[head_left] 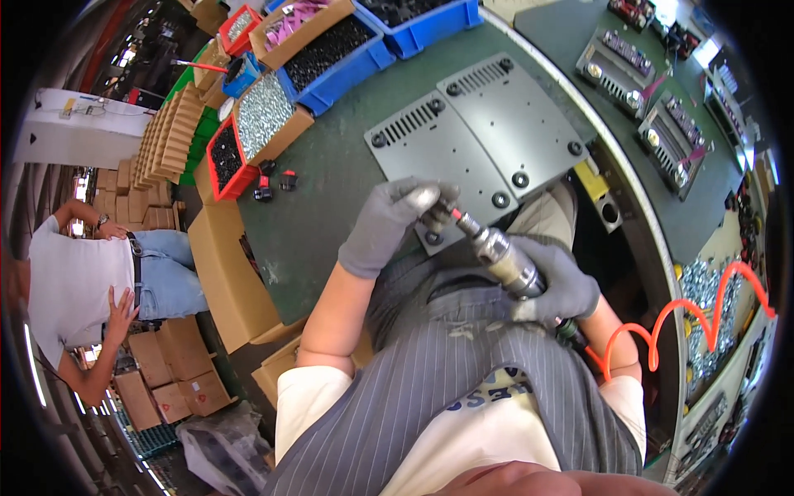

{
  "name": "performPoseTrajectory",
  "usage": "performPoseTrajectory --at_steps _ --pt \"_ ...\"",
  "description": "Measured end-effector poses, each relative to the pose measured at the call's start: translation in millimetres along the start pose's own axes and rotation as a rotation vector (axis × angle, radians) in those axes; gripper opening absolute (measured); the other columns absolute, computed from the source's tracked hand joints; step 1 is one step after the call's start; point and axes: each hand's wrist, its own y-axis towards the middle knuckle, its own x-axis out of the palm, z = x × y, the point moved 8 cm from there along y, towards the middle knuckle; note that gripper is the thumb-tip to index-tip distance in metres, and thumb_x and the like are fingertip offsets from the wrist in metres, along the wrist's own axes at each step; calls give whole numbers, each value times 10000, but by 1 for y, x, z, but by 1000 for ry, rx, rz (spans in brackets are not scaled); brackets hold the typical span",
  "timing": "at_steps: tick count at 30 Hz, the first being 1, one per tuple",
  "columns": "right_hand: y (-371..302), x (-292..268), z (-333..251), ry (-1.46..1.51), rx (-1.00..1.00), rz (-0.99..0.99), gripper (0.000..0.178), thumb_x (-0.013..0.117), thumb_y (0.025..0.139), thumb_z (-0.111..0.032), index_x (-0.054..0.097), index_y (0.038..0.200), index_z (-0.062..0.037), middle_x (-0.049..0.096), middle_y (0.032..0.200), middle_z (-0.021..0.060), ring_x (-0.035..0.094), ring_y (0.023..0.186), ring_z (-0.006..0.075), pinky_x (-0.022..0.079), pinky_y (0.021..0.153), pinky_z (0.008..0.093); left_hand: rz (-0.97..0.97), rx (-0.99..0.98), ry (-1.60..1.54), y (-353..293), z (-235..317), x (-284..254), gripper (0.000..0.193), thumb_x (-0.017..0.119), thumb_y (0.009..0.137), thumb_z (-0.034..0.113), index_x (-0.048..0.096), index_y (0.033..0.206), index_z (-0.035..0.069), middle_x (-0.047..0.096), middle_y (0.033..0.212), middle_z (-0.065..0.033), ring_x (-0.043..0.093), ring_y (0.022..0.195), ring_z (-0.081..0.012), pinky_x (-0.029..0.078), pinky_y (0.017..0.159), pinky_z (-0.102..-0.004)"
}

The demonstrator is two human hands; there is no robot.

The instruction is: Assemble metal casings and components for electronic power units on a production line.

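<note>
In my gloved right hand [556, 285] is a pneumatic screwdriver [506, 263], its bit pointing up and left. A coiled orange air hose [678, 306] trails from it to the right. My gloved left hand [393, 217] pinches a small dark part [444, 198] by the bit's tip; the fingers partly hide its shape. Just beyond my hands lie two grey slotted metal plates, the left plate [426, 161] and the right plate [521, 116], side by side on the green bench [331, 182]. Round black feet [519, 179] sit near their corners.
Blue bins [347, 62] of black parts, a box of silvery screws [265, 116] and a red bin [225, 157] line the bench's far left. Small red-black pieces [265, 186] lie nearby. Another person [107, 273] stands at left by cartons [174, 364]. Assembled units [674, 140] occupy the right-hand surface.
</note>
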Motion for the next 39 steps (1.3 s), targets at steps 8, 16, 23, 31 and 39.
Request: performPoseTrajectory --at_steps 8,16,23,31,39 --pt "2 -11 25 252 21 29 807 806 573 -274 466 1247 13 559 1022 47 509 909 121 416 819 267 -30 -228 1155 -76 -84 -14 543 477 874 515 592 1025 7 621 938 -223 610 860 -359 479 757 -423" --pt "3 -29 15 386 -12 111 785 785 543 -270 477 1207 13 553 844 24 523 745 105 420 684 224 262 25 1163 -60 -99 0 445 503 869 439 599 876 5 592 860 -228 582 795 -394 453 708 -462" --pt "-23 -62 21 390 2 402 852 781 455 -274 477 1186 41 555 815 42 565 638 115 466 567 223 180 570 1546 -69 92 45 265 621 759 316 528 696 77 498 642 -120 521 606 -316 413 532 -417" --pt "-25 -48 -1 348 103 322 932 809 396 -380 469 1144 60 576 707 77 563 531 136 459 445 232 29 235 1585 28 95 7 333 570 820 327 536 936 16 619 801 -189 623 768 -341 495 669 -447" --pt "5 -46 -21 111 198 148 867 794 559 -357 474 1264 33 563 1006 36 506 907 132 384 842 261 17 172 1536 43 83 2 352 570 827 323 561 996 14 634 870 -191 623 842 -347 491 743 -441"
